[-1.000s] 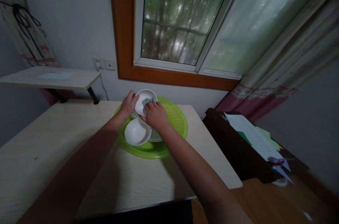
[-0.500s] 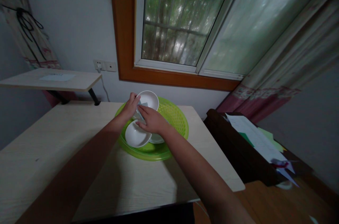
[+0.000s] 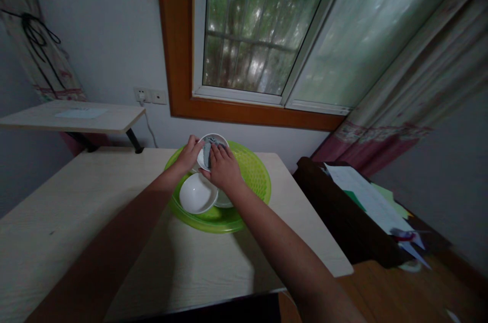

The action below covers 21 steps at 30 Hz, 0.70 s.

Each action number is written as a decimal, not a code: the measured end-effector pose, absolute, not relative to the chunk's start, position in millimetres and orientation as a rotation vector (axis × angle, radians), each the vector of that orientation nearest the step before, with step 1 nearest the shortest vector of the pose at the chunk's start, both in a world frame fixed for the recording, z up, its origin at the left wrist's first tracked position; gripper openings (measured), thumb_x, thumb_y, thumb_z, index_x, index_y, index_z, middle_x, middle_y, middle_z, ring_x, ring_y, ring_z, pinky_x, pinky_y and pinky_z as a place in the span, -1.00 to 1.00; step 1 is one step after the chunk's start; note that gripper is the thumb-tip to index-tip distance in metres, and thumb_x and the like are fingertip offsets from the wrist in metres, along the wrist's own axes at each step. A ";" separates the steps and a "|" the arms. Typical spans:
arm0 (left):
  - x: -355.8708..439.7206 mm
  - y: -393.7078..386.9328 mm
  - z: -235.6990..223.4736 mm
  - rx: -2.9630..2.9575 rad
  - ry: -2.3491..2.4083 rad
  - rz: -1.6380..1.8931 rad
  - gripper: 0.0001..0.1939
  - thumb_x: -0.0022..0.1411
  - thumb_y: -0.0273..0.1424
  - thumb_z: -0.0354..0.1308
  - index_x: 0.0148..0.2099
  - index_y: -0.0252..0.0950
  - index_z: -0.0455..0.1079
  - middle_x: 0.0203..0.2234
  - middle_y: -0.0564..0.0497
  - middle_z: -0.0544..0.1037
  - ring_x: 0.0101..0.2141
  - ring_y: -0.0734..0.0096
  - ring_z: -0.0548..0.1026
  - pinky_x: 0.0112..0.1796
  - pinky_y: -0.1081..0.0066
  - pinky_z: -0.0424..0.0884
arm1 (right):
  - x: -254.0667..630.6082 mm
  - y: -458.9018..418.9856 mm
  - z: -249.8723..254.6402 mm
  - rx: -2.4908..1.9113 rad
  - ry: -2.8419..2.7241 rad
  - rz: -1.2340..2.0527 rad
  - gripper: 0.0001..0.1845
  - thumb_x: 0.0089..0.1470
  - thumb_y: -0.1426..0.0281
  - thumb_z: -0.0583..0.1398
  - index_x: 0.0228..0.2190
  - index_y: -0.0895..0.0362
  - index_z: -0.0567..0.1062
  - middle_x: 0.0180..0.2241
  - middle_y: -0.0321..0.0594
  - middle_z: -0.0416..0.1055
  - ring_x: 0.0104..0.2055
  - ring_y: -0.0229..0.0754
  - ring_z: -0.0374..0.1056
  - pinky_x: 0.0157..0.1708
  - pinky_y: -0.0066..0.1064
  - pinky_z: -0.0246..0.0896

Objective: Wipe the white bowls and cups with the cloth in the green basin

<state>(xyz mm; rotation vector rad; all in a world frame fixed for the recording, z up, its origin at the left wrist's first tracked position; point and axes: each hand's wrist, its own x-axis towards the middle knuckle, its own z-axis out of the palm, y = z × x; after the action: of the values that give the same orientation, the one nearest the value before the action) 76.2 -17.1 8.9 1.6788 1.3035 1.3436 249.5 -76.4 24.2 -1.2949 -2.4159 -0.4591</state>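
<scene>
My left hand [image 3: 189,153] grips the left rim of a white bowl [image 3: 203,160], which is tilted above a green plastic basket [image 3: 256,170]. Inside that bowl my right hand [image 3: 224,166] presses a grey cloth [image 3: 208,150] against the inner surface, its fingers laid over the cloth and the thumb at the near rim. A second white bowl [image 3: 197,195] sits in the front left of the basket, just below my hands. Beside it, partly under my right wrist, shows another pale dish [image 3: 224,200].
The basket stands on a light wooden table [image 3: 114,185] against the wall. A raised shelf [image 3: 76,114] with a sheet of paper is at the left. To the right, a dark brown piece of furniture [image 3: 343,226] holds papers [image 3: 369,196]. A window is behind.
The cloth has gone from between my hands at the rim to spread inside the bowl. My right hand has moved slightly right over it, while the held bowl has tilted and shifted a little.
</scene>
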 end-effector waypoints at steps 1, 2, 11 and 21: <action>75.9 -17.5 9.8 1.677 1.314 1.350 -0.70 0.34 -0.05 -0.01 -0.11 -0.16 0.21 -0.30 0.03 0.45 -0.29 0.26 0.46 -0.25 0.31 0.35 | 248.6 -77.6 25.9 -1.307 -2.416 -0.479 -0.13 0.26 -0.02 0.26 0.26 0.47 0.39 0.37 0.34 0.24 0.37 0.29 0.20 0.42 0.06 -0.07; 75.6 -18.1 10.7 1.679 1.330 1.354 -0.70 0.34 -0.05 -0.01 -0.11 -0.17 0.21 -0.30 0.02 0.45 -0.28 0.26 0.46 -0.24 0.31 0.34 | 247.6 -79.1 27.8 -1.319 -2.420 -0.498 -0.16 0.26 -0.02 0.25 0.20 0.48 0.45 0.32 0.37 0.31 0.32 0.29 0.26 0.38 0.04 0.00; 72.3 -20.9 13.9 1.753 1.428 1.340 -0.70 0.35 -0.06 -0.05 -0.09 -0.16 0.20 -0.26 0.01 0.46 -0.22 0.23 0.45 -0.13 0.27 0.35 | 245.6 -85.2 37.2 -1.196 -2.617 -0.427 -0.63 0.39 0.20 0.14 -0.12 0.23 0.60 -0.13 0.09 0.60 0.01 0.11 0.45 0.09 -0.07 0.25; 74.3 -12.2 3.0 1.641 1.269 1.383 -0.71 0.34 -0.03 -0.05 -0.18 -0.14 0.18 -0.32 0.04 0.42 -0.25 0.28 0.45 -0.12 0.30 0.42 | 252.4 -75.7 20.3 -0.958 -2.567 -0.234 -0.22 0.32 0.17 0.20 0.40 0.31 0.20 0.43 0.15 0.17 0.45 0.07 0.13 0.47 -0.04 -0.08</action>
<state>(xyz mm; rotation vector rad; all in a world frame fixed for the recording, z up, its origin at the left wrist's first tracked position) 74.3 -12.2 3.0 1.6410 1.2689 1.3829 252.4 -75.7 20.3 -0.9585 -2.5674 -0.2342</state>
